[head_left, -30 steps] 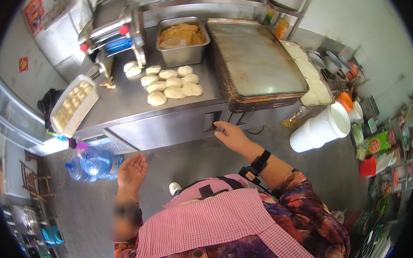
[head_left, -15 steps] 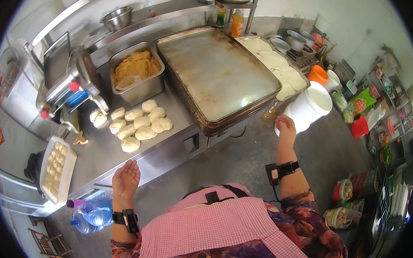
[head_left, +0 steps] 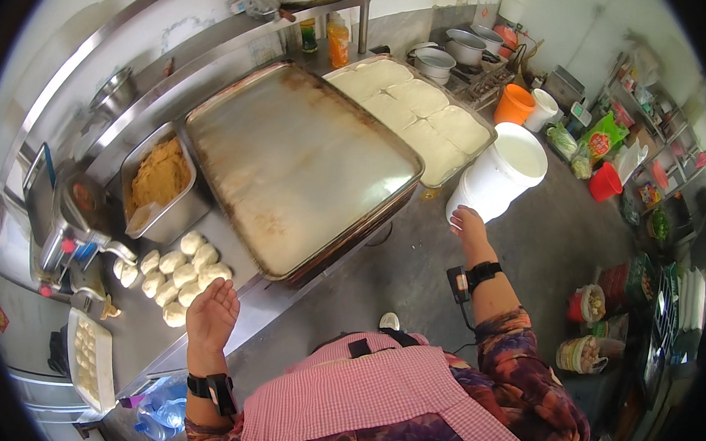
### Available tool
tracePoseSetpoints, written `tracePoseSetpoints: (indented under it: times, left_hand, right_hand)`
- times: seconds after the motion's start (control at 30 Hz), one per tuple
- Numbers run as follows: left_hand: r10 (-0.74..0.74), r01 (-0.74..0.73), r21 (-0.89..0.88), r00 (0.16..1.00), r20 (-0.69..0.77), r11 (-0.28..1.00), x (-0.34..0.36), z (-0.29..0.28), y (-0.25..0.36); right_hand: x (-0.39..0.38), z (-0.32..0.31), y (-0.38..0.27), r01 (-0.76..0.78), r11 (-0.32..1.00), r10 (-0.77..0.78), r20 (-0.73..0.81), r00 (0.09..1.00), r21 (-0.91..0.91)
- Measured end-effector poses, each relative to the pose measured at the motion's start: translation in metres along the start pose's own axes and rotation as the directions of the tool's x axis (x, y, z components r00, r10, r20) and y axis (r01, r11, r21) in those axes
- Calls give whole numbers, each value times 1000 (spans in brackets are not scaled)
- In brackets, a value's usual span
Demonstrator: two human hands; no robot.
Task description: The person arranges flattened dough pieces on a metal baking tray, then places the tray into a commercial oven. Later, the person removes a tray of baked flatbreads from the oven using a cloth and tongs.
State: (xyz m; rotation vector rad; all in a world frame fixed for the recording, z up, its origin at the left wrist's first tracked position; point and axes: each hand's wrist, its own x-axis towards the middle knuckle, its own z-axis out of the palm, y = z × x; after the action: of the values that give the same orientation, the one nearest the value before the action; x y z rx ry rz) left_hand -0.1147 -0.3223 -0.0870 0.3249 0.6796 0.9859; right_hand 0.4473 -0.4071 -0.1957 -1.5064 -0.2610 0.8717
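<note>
My left hand (head_left: 213, 317) hangs palm up near the front edge of the steel counter, empty, its fingers loosely stretched. Close by, several pale dough balls (head_left: 185, 273) lie in rows. My right hand (head_left: 469, 228) is held out beside the tall white bucket (head_left: 502, 169), its fingers loosely bent and nothing in them. Whether it touches the bucket I cannot tell. Between and beyond my hands, a large empty-topped baking tray (head_left: 308, 169) rests on the counter. Behind it to the right, another tray holds flattened dough sheets (head_left: 412, 115).
A steel tub of brown filling (head_left: 161, 178) and a dough machine (head_left: 74, 224) stand at the left. A white box of small dough pieces (head_left: 90, 362) is nearer. Pots (head_left: 464, 48), an orange bucket (head_left: 514, 104) and a red bucket (head_left: 606, 182) stand at the right.
My view has swung to the right, and the counter and trays have shifted left in it. More of the dough sheets shows. Both hands stay empty; a shoe has come into view.
</note>
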Motion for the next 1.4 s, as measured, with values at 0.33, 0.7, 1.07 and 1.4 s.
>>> tracePoseSetpoints:
  times: [0.33,0.7,1.07,1.4]
  left_hand:
    - [46,-46,-14,999,-23,999,14,92,-72]
    - [86,-85,16,995,-42,996,18,119,-71]
    - [-180,136,174,947,268,975,96,192,-83]
    - [-401,291,297,800,446,910,155,256,-136]
  right_hand:
    - [162,16,5,-323,932,307,116,945,167]
    - [182,24,-26,-243,853,193,152,969,463]
    - [96,9,-192,4,826,-85,117,990,564]
    - [0,-52,-231,88,818,-206,146,968,569]
